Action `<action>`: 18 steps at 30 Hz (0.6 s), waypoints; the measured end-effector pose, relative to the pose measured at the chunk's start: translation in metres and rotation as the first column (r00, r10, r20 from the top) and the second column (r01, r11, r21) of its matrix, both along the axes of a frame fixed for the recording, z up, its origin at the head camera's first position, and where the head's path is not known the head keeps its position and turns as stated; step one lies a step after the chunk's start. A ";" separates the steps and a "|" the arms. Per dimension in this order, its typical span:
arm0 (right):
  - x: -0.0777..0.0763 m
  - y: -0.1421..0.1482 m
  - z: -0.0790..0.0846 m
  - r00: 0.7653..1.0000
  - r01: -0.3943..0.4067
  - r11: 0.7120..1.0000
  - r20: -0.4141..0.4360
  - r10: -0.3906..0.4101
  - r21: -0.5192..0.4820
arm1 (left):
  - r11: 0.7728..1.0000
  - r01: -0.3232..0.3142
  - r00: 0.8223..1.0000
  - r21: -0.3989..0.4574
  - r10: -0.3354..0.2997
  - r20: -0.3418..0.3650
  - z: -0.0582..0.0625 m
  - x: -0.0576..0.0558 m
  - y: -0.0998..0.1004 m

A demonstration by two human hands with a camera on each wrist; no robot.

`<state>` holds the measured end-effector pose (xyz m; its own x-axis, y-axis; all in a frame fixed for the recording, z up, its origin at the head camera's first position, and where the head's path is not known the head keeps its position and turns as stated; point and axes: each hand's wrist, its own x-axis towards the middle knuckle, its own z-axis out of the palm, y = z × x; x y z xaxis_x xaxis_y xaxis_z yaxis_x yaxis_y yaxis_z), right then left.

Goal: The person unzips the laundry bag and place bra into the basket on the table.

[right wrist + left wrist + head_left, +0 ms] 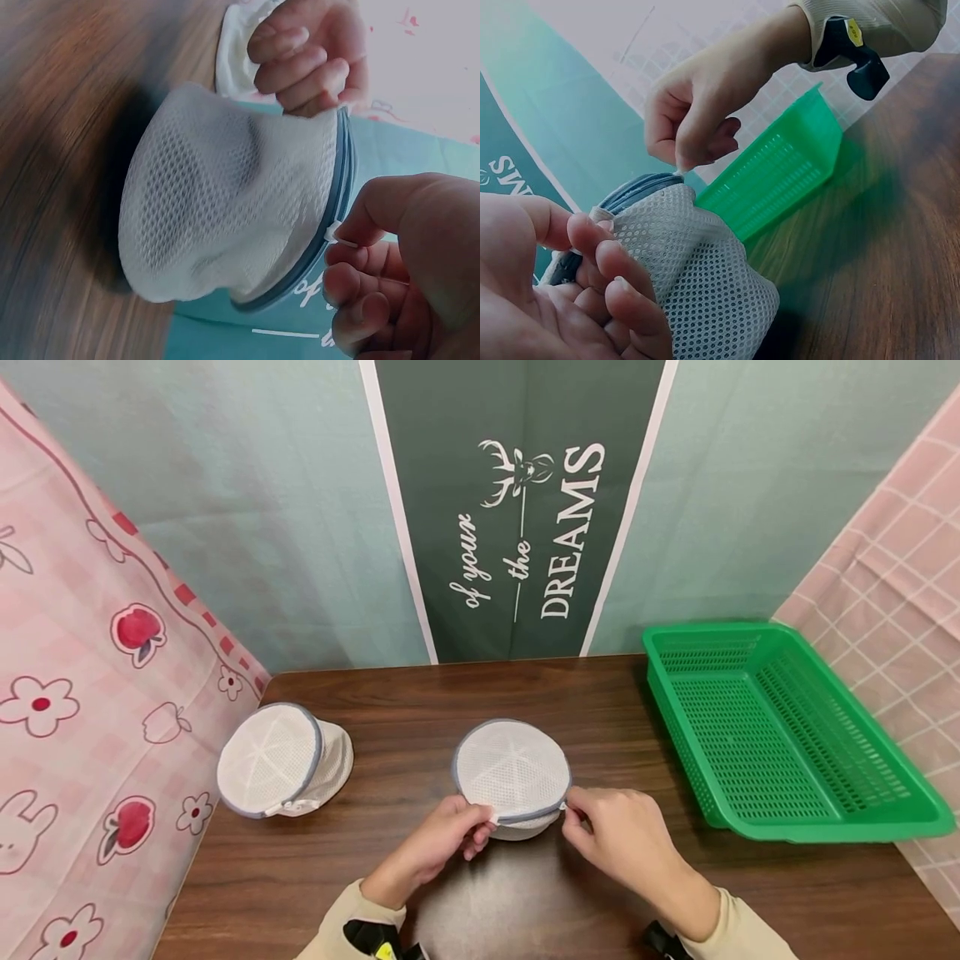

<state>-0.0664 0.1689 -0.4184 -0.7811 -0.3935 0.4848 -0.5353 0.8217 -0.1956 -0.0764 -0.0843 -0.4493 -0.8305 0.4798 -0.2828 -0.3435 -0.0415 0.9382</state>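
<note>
A round white mesh laundry bag with a grey-blue zipper rim stands at the middle of the table. My left hand pinches the front left of its rim between thumb and fingers. On the front right, my right hand pinches the small white zipper pull, thumb against a finger. In the right wrist view, the bag's mesh side looks soft and slightly dented. A second mesh laundry bag sits to the left, its lid tilted, with neither hand touching it.
A green plastic basket with slotted walls stands at the right of the brown wooden table. Green cloth hangs at the back. Pink printed cloth covers the left side, and pink checked cloth the right.
</note>
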 end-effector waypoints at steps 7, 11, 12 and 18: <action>-0.005 0.005 0.000 1.000 0.017 1.000 -0.026 -0.017 -0.006 | 1.000 -0.005 1.000 0.002 0.005 0.005 0.000 0.000 -0.001; -0.008 0.007 -0.001 0.999 0.028 1.000 -0.047 -0.028 -0.009 | 1.000 -0.005 1.000 0.006 0.005 0.007 0.000 0.000 -0.001; -0.008 0.008 -0.001 0.998 0.029 1.000 -0.050 -0.029 -0.011 | 1.000 -0.005 1.000 0.005 0.005 0.007 0.001 0.001 -0.002; -0.012 0.010 -0.002 0.998 0.045 0.999 -0.043 -0.046 -0.013 | 1.000 -0.002 1.000 0.002 0.002 0.001 0.000 0.000 -0.003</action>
